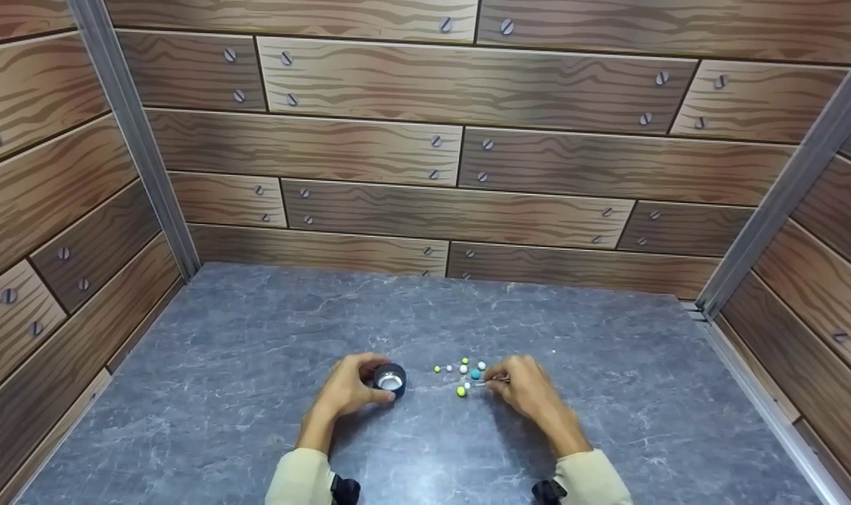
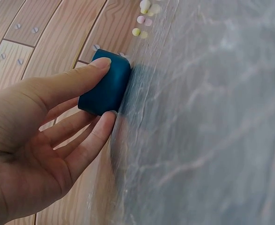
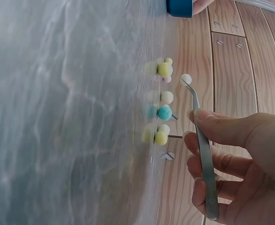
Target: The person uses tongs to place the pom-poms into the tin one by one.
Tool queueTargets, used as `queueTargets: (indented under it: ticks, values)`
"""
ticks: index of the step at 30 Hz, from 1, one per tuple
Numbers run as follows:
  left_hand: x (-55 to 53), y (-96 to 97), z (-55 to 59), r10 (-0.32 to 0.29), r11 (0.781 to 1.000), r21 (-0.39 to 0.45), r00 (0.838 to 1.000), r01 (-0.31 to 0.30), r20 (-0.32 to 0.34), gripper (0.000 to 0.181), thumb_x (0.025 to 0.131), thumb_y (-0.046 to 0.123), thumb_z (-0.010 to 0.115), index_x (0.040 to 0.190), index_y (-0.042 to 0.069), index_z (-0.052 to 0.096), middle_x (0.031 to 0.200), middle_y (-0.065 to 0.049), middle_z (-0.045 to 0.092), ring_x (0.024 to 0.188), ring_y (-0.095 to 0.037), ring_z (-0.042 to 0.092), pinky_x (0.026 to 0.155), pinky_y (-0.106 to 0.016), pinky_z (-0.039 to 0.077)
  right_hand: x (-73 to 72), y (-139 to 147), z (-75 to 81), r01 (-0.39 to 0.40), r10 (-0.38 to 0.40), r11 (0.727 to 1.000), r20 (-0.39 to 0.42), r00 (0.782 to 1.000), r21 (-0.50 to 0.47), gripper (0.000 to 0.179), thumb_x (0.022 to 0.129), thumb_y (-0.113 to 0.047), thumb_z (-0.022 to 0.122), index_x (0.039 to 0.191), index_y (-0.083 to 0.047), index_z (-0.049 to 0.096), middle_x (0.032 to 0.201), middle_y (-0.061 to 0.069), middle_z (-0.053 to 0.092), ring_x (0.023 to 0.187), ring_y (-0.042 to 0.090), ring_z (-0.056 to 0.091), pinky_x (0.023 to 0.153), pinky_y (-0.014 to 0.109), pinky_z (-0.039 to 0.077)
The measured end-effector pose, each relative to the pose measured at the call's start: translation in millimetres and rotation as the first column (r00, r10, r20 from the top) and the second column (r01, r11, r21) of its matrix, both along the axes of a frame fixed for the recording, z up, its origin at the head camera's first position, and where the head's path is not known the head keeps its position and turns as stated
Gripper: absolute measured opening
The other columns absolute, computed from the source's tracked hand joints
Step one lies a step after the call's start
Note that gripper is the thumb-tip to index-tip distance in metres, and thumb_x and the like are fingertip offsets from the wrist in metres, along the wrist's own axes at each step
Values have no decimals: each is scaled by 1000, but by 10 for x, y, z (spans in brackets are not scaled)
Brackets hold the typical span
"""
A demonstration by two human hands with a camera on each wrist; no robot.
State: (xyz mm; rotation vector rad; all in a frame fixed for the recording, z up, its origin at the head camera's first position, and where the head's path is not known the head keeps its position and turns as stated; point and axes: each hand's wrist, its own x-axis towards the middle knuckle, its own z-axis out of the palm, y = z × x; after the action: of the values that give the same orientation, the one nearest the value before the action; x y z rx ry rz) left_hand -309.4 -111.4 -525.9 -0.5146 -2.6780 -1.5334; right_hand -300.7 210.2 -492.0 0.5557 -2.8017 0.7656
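Note:
My left hand [image 1: 348, 386] holds a small, round, dark blue cup [image 2: 110, 84] at the table surface, thumb on one side and fingers on the other. Its silvery inside faces up in the head view. In my right hand [image 3: 240, 159] is a pair of bent-tip metal tweezers [image 3: 205, 164]. A white ball [image 3: 186, 79] sits at their tips, raised off the table. Beneath and beside it lie several small balls, among them a teal ball [image 1: 476, 374], a yellow ball [image 1: 461, 391] and a pink ball [image 1: 449, 368].
The grey marbled tabletop [image 1: 229, 393] stretches around both hands. Behind it rises a wood-plank patterned wall [image 1: 369, 147], with similar panels on both sides. Grey metal posts [image 1: 141, 140] stand at the corners.

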Motion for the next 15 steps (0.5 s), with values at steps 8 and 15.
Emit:
queueTargets:
  ticks: [8, 15]
  values:
    - [-11, 3, 1, 1, 1000, -9, 1000, -1, -9, 56, 73, 8, 93, 124, -1, 70, 117, -19, 76, 108, -34, 72, 99, -52, 56, 7, -78, 13, 4, -4, 1000, -31, 1000, 2, 8, 82, -4, 82, 87, -10, 83, 95, 11, 81, 90, 30, 76, 81, 49, 61]
    - [-3, 8, -14, 0, 1000, -3, 1000, 0, -5, 57, 73, 9, 93, 124, -2, 70, 117, -18, 76, 107, -32, 72, 97, -50, 57, 26, -140, 20, -24, 24, 1000, -62, 998, 11, 8, 82, -5, 81, 89, -9, 83, 92, 11, 81, 87, 28, 76, 78, 47, 61]
